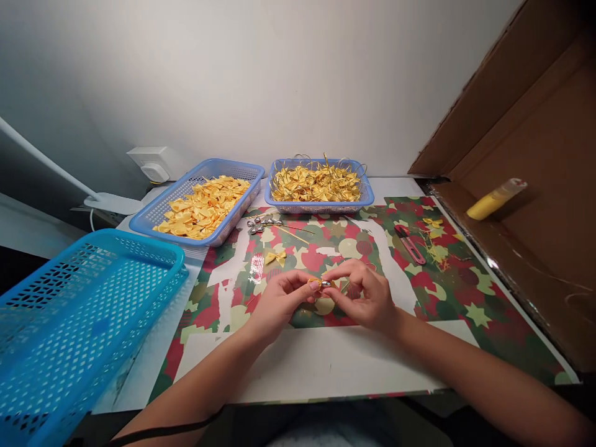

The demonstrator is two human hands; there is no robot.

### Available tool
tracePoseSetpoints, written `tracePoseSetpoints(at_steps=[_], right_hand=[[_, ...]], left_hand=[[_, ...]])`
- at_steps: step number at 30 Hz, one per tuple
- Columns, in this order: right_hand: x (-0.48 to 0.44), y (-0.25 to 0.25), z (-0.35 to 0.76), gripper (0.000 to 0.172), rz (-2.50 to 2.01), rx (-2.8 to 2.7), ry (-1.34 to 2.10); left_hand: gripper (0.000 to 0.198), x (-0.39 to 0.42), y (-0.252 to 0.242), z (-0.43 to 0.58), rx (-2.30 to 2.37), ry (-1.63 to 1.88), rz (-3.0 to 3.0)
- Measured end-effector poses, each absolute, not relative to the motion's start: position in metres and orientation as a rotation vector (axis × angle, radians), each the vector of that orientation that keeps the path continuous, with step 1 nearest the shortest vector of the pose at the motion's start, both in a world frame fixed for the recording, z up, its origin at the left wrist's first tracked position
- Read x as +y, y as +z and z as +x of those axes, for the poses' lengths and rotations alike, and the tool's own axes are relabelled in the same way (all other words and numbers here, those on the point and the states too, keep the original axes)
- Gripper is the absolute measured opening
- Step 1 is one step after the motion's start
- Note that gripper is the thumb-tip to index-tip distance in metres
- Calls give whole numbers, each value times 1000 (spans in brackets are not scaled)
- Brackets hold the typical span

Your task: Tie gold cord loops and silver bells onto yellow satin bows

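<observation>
Near the front of the table, my left hand (279, 303) pinches a small yellow ribbon bow (315, 282) between thumb and fingers. My right hand (370, 295) meets it there, thumb and index finger closed on a small shiny silver bell (326, 284) pressed against the bow. Fingers cover most of both pieces. Beyond my left hand lies another yellow bow (275, 257), flat on the patterned sheet. Farther back is a little group of silver bells (261, 225) with thin gold wires.
Two blue baskets stand at the back, one with yellow bows (202, 208), the other with gold-corded bows (319, 183). A turquoise basket (174, 245) is at left. Red thread snips (410, 246) and yellow scraps (437, 251) lie at right, beside a cardboard wall (526, 124) with a yellow tube (496, 200).
</observation>
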State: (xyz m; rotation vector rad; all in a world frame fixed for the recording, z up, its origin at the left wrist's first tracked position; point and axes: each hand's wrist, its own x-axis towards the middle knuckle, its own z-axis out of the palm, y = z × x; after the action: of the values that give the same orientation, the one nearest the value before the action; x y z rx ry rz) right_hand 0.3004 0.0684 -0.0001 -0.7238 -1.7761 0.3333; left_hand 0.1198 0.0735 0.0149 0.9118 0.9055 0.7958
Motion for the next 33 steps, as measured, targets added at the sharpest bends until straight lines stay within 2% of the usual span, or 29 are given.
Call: tracePoseSetpoints(at_steps=[3, 10, 12, 15, 18, 21, 23, 29, 33], right_hand=[[68, 0, 300, 41, -737, -1718, 412], [67, 3, 299, 41, -623, -1902, 258], [68, 6, 304, 41, -628, -1827, 423], [74, 23, 321, 34, -712, -1494, 895], [91, 55, 351, 35, -729, -1214, 1154], [116, 91, 383, 34, -790, -1061, 1164], [134, 110, 399, 27, -860, -1034, 1140], [179, 144, 402, 11, -981, -1141, 1245], [210, 167, 387, 13, -1020, -1139, 1197]], left_hand=[[26, 75, 14, 119, 877, 790, 835], [25, 77, 15, 118, 883, 782, 735], [24, 77, 13, 117, 901, 799, 763], [23, 78, 10, 115, 959, 831, 892], [20, 78, 13, 110, 1006, 914, 1230], [13, 76, 19, 104, 922, 1024, 1811], [11, 73, 20, 101, 776, 1023, 2244], [22, 51, 10, 110, 502, 745, 3086], [20, 39, -3, 117, 522, 558, 3236]])
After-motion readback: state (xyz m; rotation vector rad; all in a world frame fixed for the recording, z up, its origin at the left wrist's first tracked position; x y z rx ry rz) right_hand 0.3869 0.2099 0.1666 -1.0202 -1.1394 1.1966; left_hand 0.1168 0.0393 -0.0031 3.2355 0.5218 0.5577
